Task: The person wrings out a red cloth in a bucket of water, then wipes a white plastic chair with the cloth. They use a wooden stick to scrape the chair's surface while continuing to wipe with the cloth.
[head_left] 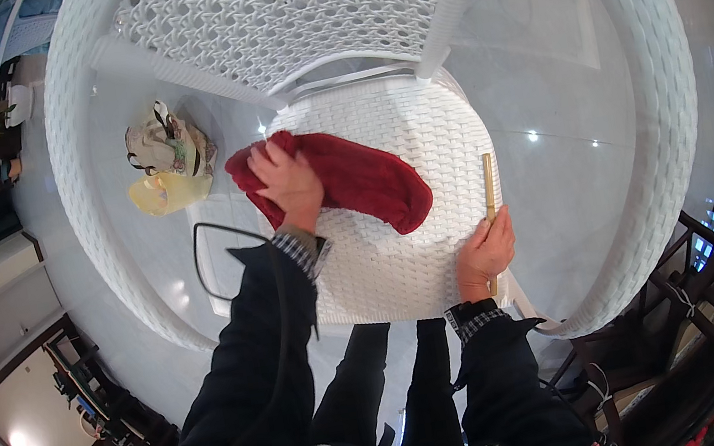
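A dark red plush cloth [359, 172] lies bunched across the white woven seat [382, 265] of a wicker chair. My left hand [291, 182] presses on the cloth's left end, its fingers bent into the fabric and slightly blurred. Along the seat's right edge, my right hand [485, 255] is closed around a slim gold-coloured stick [488, 180], which runs lengthwise out of both sides of the grip. What the stick is, I cannot tell.
The chair's woven back [289, 16] rises at the far side, and its thick armrests curve around both my arms. A patterned bag [170, 145] and a yellow item [163, 194] are on the tiled floor at left. Dark wooden furniture [711, 308] stands at lower right.
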`<state>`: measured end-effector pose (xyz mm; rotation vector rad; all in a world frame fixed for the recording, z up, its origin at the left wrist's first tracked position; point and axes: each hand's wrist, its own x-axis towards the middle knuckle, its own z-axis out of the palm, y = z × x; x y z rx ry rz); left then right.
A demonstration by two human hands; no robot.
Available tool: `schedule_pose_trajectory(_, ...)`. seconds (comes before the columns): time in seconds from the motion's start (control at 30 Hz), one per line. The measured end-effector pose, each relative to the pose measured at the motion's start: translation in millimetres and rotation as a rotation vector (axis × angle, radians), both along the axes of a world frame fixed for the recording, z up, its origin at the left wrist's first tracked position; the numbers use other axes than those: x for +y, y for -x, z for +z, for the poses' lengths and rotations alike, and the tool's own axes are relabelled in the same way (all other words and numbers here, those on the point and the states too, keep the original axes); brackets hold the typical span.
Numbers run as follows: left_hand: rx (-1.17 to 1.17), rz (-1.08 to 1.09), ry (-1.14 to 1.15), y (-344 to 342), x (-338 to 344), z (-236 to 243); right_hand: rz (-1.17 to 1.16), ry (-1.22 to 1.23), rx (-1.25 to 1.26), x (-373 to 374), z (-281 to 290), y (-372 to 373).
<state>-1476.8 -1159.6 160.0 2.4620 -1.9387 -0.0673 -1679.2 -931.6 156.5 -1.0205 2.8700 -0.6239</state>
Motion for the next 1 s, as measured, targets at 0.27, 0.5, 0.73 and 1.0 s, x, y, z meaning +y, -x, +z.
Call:
schedule_pose_trajectory(0.27,0.229,-0.202,-0.059,120,-9,0,-0.022,0.027,-0.044,3,-4,0)
schedule_pose_trajectory(0.5,0.265,-0.658,0.036,173,-10,0,-0.13,0.043,-0.194,7,-5,8)
schedule_pose_trajectory(0.73,0.204,-0.811,-0.098,109,-41,10,-0.063,0.027,-0.106,9,-7,12)
schedule_pose_trajectory(1.0,0.043,-0.535,-0.207,62,-102,6,-0.04,0.012,-0.031,0,-2,12)
